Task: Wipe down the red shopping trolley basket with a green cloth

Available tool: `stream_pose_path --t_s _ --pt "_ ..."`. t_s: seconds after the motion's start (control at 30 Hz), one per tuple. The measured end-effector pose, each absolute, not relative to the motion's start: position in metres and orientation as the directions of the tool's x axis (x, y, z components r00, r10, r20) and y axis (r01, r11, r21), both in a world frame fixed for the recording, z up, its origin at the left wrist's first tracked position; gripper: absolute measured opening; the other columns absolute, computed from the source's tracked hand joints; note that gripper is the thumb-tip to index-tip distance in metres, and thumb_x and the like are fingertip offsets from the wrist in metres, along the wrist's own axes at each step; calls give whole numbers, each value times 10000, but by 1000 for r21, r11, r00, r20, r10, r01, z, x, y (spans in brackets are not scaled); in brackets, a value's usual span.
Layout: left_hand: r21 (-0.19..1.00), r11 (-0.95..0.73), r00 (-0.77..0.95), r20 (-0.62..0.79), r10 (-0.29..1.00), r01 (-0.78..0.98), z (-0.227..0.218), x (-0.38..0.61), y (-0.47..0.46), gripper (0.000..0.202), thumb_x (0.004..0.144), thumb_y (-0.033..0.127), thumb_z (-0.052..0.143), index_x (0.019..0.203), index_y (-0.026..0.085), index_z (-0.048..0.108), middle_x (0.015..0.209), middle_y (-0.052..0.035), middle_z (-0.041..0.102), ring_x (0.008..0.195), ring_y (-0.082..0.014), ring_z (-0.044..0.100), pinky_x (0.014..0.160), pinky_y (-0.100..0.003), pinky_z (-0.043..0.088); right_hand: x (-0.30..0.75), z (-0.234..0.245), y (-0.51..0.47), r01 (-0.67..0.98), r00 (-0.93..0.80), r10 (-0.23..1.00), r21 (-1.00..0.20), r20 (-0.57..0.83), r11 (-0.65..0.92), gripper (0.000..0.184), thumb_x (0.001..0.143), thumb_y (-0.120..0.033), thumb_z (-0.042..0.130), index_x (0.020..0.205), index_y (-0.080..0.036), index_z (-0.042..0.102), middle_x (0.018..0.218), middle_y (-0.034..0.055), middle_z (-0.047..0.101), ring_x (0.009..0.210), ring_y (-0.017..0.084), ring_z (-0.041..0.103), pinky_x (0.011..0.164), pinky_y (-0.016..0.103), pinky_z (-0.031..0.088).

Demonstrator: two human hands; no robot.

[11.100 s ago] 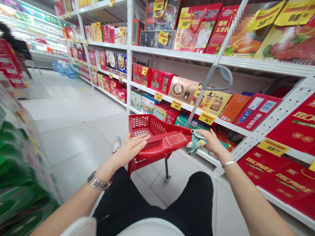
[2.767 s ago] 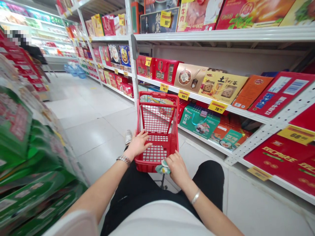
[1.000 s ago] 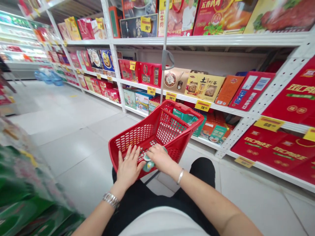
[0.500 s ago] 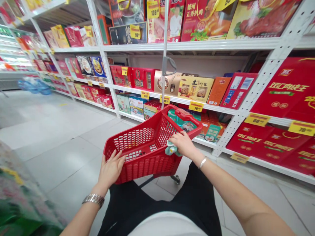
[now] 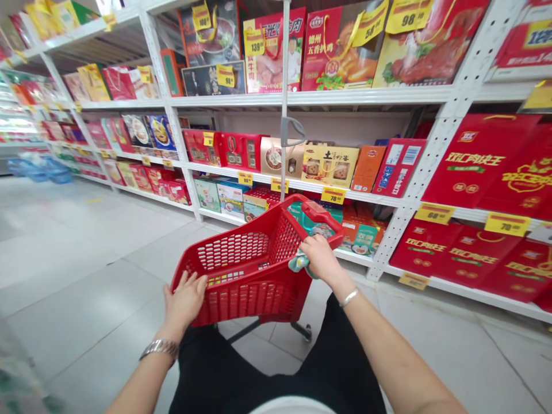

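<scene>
At the basket (image 5: 254, 299), hands (image 5: 184, 300) (image 5: 319, 259) apart

The right hand (image 5: 319, 257) covers part of the cloth (image 5: 299, 263), and the left hand (image 5: 184, 302) hides a corner of the red cart (image 5: 250, 302), whose body conceals much of its own frame. Both forearms (image 5: 144, 371) are cut off by the bottom edge. A green box (image 5: 336, 211) is partly blocked by the cart; the pole (image 5: 285, 69) crosses a price tag (image 5: 276, 184), masking part of its figure. The top edge crops the meat box (image 5: 433, 57). Blue objects (image 5: 54, 171) far left are blurred, as is the lower-left patch (image 5: 19, 382), unidentifiable.
</scene>
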State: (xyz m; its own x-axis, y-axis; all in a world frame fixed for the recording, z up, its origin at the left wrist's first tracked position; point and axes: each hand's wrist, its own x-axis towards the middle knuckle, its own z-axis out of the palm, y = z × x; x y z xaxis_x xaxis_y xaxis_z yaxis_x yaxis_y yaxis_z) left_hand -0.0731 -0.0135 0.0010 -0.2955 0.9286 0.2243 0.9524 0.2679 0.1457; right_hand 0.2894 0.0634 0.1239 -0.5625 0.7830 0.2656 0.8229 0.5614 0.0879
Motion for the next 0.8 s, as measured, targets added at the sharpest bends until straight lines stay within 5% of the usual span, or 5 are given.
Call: stream_pose_path --t_s 0.3,0.43,0.6,0.8 --pt "278 -68 -18 298 954 958 27 8 16 530 1048 301 217 1362 267 643 1492 -88 574 1486 -280 401 1191 -684 252 214 95 19 715 -672 654 76 349 694 193 1001 -138 510 984 -179 698 995 77 659 992 250 510 964 397 366" --pt "279 -66 -10 263 965 958 28 12 19 541 1044 290 209 1321 272 673 1469 -91 594 1464 -292 435 1171 -706 265 206 91 2 640 -735 557 124 387 758 177 1020 -177 510 1056 -190 683 1042 64 680 1012 240 520 1021 395 343" --pt "252 -64 -7 274 962 966 25 6 10 496 1045 342 277 1253 244 717 1358 -107 680 1389 -306 532 1205 -697 197 244 116 -11 718 -667 672 35 322 695 235 992 -122 500 1102 -219 685 1088 72 696 993 230 549 883 373 350" --pt "314 -113 4 326 945 943 16 15 12 517 1032 340 267 1155 269 764 1372 -82 674 1421 -309 494 1201 -705 188 320 147 -20 802 -572 768 4 288 597 467 830 3 537 1193 -249 689 1210 71 708 1087 240 590 902 376 350"
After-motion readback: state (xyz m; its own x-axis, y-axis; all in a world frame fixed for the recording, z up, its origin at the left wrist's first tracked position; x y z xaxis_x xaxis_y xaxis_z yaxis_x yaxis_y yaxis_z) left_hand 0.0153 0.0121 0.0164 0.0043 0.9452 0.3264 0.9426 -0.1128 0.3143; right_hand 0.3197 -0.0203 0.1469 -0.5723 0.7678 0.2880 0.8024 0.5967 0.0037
